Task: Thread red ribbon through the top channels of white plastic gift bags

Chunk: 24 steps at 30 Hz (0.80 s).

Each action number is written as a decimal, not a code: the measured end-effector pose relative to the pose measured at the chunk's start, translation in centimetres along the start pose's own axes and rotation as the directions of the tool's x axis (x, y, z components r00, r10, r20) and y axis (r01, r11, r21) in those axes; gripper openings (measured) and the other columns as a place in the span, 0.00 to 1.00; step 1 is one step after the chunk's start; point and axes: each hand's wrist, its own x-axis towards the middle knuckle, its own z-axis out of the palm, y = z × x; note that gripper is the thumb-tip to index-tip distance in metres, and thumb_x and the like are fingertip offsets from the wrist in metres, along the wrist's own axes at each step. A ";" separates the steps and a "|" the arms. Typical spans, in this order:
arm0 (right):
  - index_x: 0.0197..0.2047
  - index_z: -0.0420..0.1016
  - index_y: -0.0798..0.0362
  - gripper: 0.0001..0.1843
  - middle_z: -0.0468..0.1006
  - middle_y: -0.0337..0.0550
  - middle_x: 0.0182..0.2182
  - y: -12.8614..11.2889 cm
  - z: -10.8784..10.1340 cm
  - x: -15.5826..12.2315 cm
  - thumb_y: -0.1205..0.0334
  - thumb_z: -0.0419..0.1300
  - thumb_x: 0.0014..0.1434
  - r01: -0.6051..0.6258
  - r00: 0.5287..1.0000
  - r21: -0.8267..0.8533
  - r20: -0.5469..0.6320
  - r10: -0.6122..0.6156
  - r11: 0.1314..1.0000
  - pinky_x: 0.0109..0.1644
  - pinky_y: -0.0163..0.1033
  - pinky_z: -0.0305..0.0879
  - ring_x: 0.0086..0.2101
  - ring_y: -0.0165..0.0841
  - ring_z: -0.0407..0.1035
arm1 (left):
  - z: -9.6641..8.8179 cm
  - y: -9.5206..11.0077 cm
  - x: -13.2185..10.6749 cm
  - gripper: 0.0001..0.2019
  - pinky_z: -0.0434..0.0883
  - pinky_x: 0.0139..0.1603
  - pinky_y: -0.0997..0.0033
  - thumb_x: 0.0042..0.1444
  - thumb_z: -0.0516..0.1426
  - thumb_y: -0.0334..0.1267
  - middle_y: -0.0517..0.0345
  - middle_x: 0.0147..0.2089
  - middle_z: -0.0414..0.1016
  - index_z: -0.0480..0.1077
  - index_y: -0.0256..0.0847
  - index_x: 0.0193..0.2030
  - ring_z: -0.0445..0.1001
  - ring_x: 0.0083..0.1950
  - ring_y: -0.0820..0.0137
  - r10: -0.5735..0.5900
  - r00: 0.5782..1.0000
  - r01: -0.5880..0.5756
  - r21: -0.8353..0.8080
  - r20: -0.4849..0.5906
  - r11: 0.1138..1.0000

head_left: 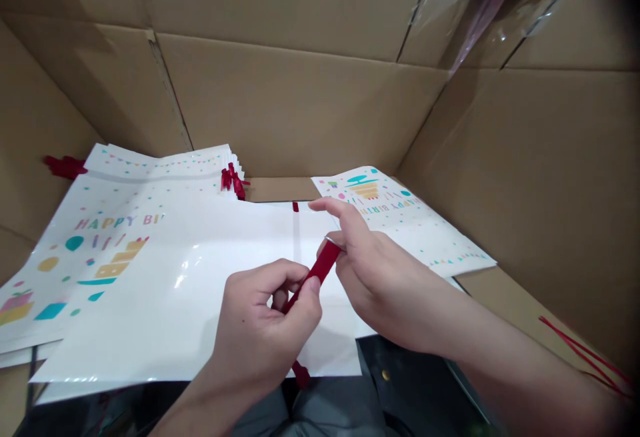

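Note:
A dark red ribbon strip (324,262) is stretched slantwise between my two hands, above a blank white glossy sheet (165,317). My left hand (273,314) pinches its lower part between thumb and bent fingers. At the upper end, where a thin silvery edge shows, my right hand (363,257) grips it with the lower fingers while the index finger points out to the left. Part of that grip is hidden behind the hand. Another short red ribbon end (301,375) sticks out at the sheet's near edge, and a small red tab (295,207) shows at its far edge.
Printed birthday sheets (115,190) lie stacked at left, with red ribbon bunches (234,180) at their edges. Another printed sheet (415,224) lies at right. Cardboard walls (300,104) rise at the back and sides. Thin red cords (580,350) lie at the right.

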 end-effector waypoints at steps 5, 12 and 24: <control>0.71 0.47 0.51 0.36 0.71 0.38 0.26 -0.3 0.6 -0.2 0.74 0.47 0.60 0.015 1.000 0.032 -0.022 -0.014 0.999 0.33 0.37 0.64 0.25 0.33 0.66 | -0.3 -0.2 -0.2 0.09 0.58 0.20 0.79 0.56 0.57 0.34 0.64 0.19 0.67 0.74 0.37 0.26 0.59 0.21 0.78 -0.006 1.000 0.006 -0.006 0.002 1.000; 0.72 0.48 0.51 0.37 0.74 0.38 0.30 -2.6 0.4 -1.3 0.71 0.51 0.61 -0.039 0.999 0.467 0.043 0.021 0.884 0.35 0.35 0.70 0.29 0.30 0.70 | -1.4 1.8 -0.4 0.11 0.60 0.21 0.79 0.59 0.58 0.33 0.64 0.20 0.70 0.73 0.39 0.25 0.63 0.21 0.78 0.105 0.993 -0.104 -0.027 0.048 0.994; 0.73 0.42 0.29 0.46 0.68 0.32 0.30 -3.4 3.7 -6.7 0.69 0.60 0.62 -0.173 0.959 0.954 0.107 0.262 0.244 0.28 0.27 0.60 0.25 0.22 0.61 | -0.7 4.4 -0.7 0.10 0.60 0.21 0.84 0.57 0.57 0.29 0.67 0.21 0.72 0.77 0.41 0.28 0.66 0.22 0.81 0.057 0.906 -0.005 -0.125 0.420 0.992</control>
